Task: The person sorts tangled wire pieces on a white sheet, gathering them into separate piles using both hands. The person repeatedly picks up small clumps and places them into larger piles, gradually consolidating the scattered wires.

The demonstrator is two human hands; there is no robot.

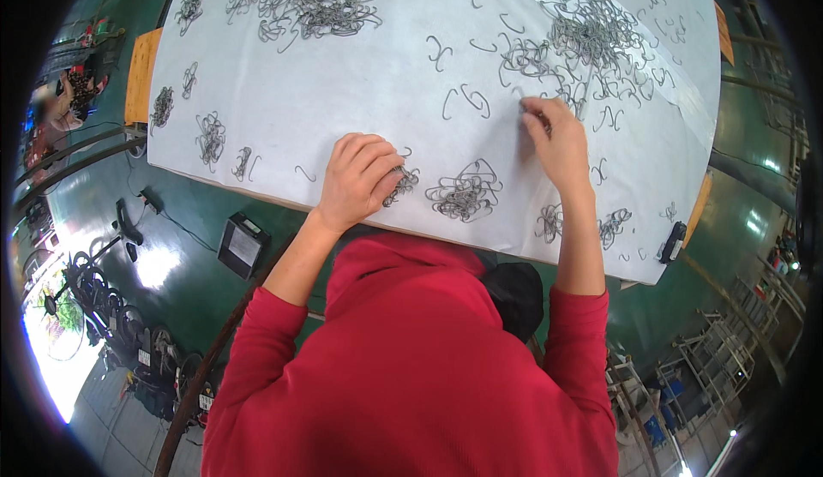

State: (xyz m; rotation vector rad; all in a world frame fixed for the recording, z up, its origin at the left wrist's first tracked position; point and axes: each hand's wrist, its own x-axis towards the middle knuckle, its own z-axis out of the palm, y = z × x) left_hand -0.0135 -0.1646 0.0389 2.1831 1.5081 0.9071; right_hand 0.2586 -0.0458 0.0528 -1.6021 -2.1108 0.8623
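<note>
My left hand [358,177] rests near the table's front edge with its fingers curled. It is closed over a small bunch of grey S-shaped wire hooks [403,187] that shows beside its fingertips. Further right, my right hand [557,138] pinches thumb and fingers together over the sheet. What looks like a wire hook sits at its fingertips, mostly hidden by them. A small pile of hooks [465,192] lies between my hands. Just beyond my right hand spreads a large tangled heap of hooks [591,36]. A few loose hooks [467,101] lie left of its fingertips.
White sheeting [343,83] covers the table. Another big heap of hooks [300,1] lies at the far left, with several small bunches [210,138] along the left and front edges. A black object [673,242] stands at the right corner. A dark bin [243,245] is on the green floor.
</note>
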